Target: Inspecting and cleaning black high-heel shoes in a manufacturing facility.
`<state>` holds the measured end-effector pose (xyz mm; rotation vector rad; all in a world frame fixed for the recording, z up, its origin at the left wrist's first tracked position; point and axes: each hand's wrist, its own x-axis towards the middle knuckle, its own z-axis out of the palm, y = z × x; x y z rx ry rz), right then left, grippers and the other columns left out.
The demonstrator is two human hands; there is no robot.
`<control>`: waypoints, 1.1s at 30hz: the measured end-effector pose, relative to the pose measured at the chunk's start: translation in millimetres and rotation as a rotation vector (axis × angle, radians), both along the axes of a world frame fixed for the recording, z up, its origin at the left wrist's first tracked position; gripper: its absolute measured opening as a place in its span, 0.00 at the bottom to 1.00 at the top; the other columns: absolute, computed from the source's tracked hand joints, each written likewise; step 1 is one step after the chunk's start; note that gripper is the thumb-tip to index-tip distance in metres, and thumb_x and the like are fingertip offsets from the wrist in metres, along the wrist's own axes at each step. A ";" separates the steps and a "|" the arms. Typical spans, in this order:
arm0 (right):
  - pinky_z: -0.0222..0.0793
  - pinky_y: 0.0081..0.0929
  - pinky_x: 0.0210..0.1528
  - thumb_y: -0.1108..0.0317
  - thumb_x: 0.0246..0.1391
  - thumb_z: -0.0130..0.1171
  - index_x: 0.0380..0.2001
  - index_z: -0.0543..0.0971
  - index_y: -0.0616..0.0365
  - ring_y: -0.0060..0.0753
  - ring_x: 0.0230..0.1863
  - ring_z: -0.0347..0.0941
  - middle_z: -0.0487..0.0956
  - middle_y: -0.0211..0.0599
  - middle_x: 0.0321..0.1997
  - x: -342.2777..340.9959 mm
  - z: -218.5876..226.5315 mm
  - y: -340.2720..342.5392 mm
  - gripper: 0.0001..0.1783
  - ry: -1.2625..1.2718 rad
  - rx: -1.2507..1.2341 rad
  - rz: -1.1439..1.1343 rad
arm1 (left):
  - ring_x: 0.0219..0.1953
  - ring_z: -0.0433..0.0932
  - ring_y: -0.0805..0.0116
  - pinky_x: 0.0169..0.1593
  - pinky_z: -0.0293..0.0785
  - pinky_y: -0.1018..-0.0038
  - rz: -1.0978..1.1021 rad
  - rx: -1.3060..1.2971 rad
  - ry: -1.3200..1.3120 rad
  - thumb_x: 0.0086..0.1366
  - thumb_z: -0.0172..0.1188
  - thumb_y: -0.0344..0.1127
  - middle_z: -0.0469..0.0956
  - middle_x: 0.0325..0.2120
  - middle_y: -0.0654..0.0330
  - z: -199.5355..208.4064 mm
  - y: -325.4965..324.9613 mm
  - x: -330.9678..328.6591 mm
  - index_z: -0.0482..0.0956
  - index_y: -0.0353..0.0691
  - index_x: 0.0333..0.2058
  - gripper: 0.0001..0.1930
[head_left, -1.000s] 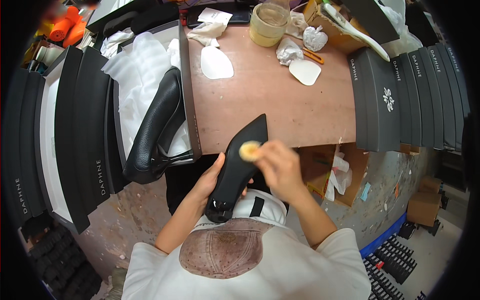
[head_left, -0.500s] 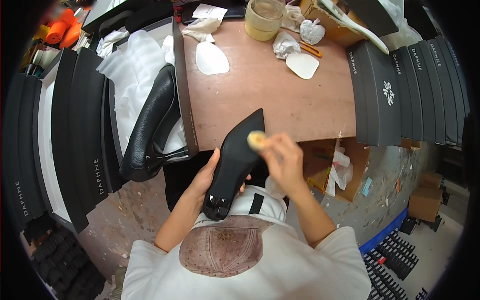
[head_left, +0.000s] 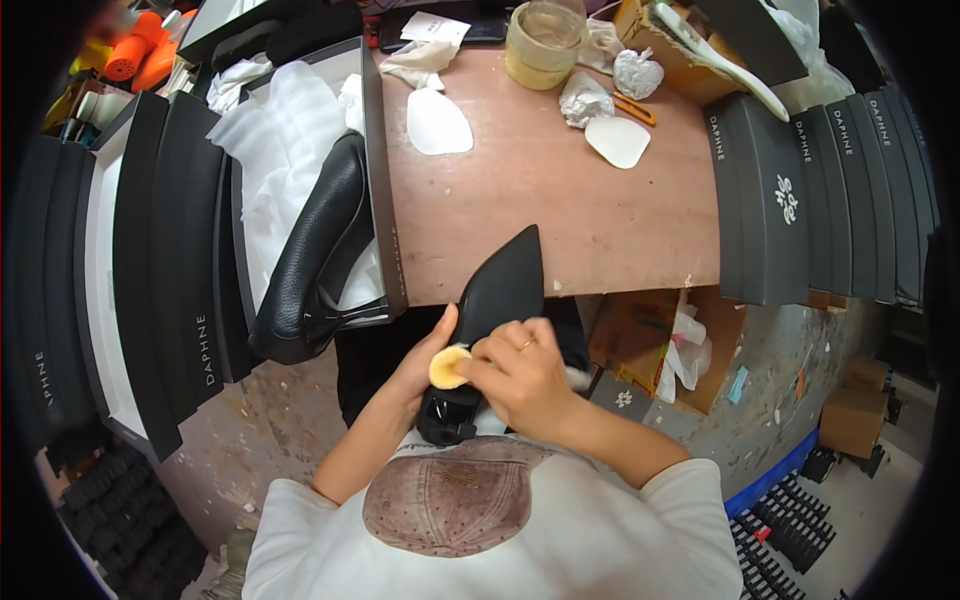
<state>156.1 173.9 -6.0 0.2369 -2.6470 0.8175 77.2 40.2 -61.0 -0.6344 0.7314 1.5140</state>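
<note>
A black pointed high-heeled shoe (head_left: pixel 505 285) is held sole up, its toe pointing away over the table's near edge. My left hand (head_left: pixel 420 368) grips it from the left side, thumb along its edge; the other fingers are hidden beneath. In my right hand (head_left: pixel 525 378) a round yellow sponge pad (head_left: pixel 448 368) is pinched, over the heel end of the sole. Whether the pad presses on the sole I cannot tell. To the left, another black heeled shoe (head_left: pixel 315 250) lies on white tissue (head_left: pixel 275 150) in an open dark shoe box (head_left: pixel 385 200).
On the pinkish table (head_left: pixel 560 220) are a jar of pale liquid (head_left: pixel 543 50), white rounded pieces (head_left: pixel 440 122), crumpled paper (head_left: pixel 637 73) and an orange-handled tool (head_left: pixel 636 110). Dark shoe boxes (head_left: pixel 750 200) stand along the right; more boxes (head_left: pixel 160 270) line the left. An open carton (head_left: pixel 725 340) sits below the table edge.
My right hand has brought the sponge pad from near the toe back toward the heel, down and left. My left hand still holds the shoe. The view has shifted slightly.
</note>
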 end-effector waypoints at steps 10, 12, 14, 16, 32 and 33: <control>0.54 0.49 0.51 0.68 0.38 0.60 0.27 0.79 0.48 0.33 0.37 0.67 0.74 0.23 0.29 2.7 -9.5 -8.5 0.08 0.096 0.035 -0.054 | 0.40 0.80 0.66 0.43 0.79 0.72 0.151 0.361 -0.111 0.70 0.39 0.55 0.77 0.41 0.52 -15.9 -11.5 4.1 0.71 0.34 0.48 0.27; 0.52 0.48 0.52 0.67 0.41 0.60 0.27 0.79 0.50 0.34 0.38 0.67 0.73 0.24 0.29 -19.0 -0.2 10.7 0.06 0.055 0.024 -0.199 | 0.39 0.79 0.67 0.43 0.79 0.72 0.102 0.273 0.031 0.71 0.40 0.51 0.77 0.40 0.54 -0.2 -8.9 3.8 0.69 0.35 0.49 0.24; 0.52 0.49 0.51 0.68 0.42 0.60 0.27 0.79 0.50 0.35 0.39 0.67 0.73 0.26 0.30 -24.0 1.9 3.3 0.05 0.037 -0.022 -0.241 | 0.36 0.80 0.66 0.39 0.80 0.70 0.127 0.254 0.002 0.70 0.41 0.50 0.77 0.39 0.54 14.4 -1.8 1.5 0.69 0.35 0.50 0.23; 0.53 0.50 0.50 0.70 0.35 0.61 0.28 0.79 0.49 0.35 0.38 0.65 0.72 0.25 0.29 -9.2 -11.1 -15.0 0.10 0.064 -0.015 -0.058 | 0.38 0.80 0.67 0.40 0.80 0.72 0.163 0.268 -0.109 0.70 0.41 0.51 0.76 0.40 0.54 -1.3 -3.9 -1.1 0.69 0.36 0.50 0.24; 0.56 0.48 0.46 0.71 0.30 0.63 0.27 0.79 0.50 0.35 0.34 0.64 0.74 0.28 0.31 24.6 -11.0 -6.6 0.13 0.113 -0.102 -0.031 | 0.40 0.79 0.58 0.46 0.78 0.61 0.209 0.387 -0.153 0.70 0.35 0.57 0.77 0.43 0.50 10.0 3.9 -4.3 0.69 0.35 0.51 0.30; 0.55 0.49 0.46 0.69 0.29 0.64 0.27 0.79 0.50 0.35 0.33 0.64 0.74 0.28 0.31 30.5 -10.8 -16.0 0.14 0.094 -0.177 0.067 | 0.42 0.79 0.59 0.46 0.78 0.62 0.219 0.241 -0.075 0.70 0.36 0.56 0.76 0.45 0.50 16.7 5.6 -1.1 0.68 0.35 0.52 0.29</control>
